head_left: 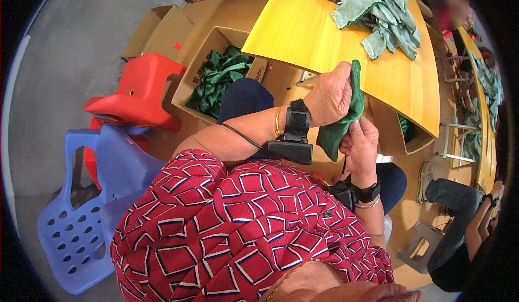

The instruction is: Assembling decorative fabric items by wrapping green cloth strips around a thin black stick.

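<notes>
A dark green cloth piece (345, 124) is held up in front of me, by the near edge of the yellow table. My left hand (331, 94) is closed at its upper part, fingers partly hidden by the fabric. Lower down, my right hand (361, 140) pinches the cloth's edge between thumb and fingers. One corner of the fabric hangs down between my two wrists. On the table lies a loose pile of pale green cloth pieces (373, 12), beyond my hands.
Left of the yellow table (292, 23) stands a cardboard box (186, 88) of dark green cloth; another box (390, 126) sits under its right side. Red (140, 88) and blue (75, 231) plastic chairs stand at my left. A seated person's leg (457, 199) is at right.
</notes>
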The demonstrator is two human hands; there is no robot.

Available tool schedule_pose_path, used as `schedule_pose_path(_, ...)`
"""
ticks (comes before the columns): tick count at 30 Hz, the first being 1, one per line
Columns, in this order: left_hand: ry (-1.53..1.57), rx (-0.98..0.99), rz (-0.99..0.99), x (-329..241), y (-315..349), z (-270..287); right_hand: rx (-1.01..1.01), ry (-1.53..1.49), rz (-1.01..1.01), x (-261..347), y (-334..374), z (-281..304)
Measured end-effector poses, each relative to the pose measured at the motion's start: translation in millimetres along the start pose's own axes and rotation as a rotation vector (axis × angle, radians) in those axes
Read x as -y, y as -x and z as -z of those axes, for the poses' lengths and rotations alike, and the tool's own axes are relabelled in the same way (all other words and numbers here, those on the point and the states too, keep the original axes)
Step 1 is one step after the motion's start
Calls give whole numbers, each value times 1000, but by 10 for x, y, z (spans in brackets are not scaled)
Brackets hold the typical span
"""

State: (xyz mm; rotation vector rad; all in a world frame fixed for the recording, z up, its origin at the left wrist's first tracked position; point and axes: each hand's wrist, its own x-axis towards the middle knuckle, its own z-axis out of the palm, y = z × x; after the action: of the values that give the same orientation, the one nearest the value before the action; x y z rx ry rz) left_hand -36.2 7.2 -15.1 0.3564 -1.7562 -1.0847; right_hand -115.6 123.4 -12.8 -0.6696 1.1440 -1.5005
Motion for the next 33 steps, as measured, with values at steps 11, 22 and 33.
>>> schedule_pose_path(11,33,16,26,49,-194,140,-15,289,237,-51,-221,191)
schedule_pose_path(22,46,-138,-12,-124,-138,14,-41,150,220,-130,-53,70)
schedule_pose_path(33,-37,-2,-54,-136,1,-15,-55,93,121,-72,90,64)
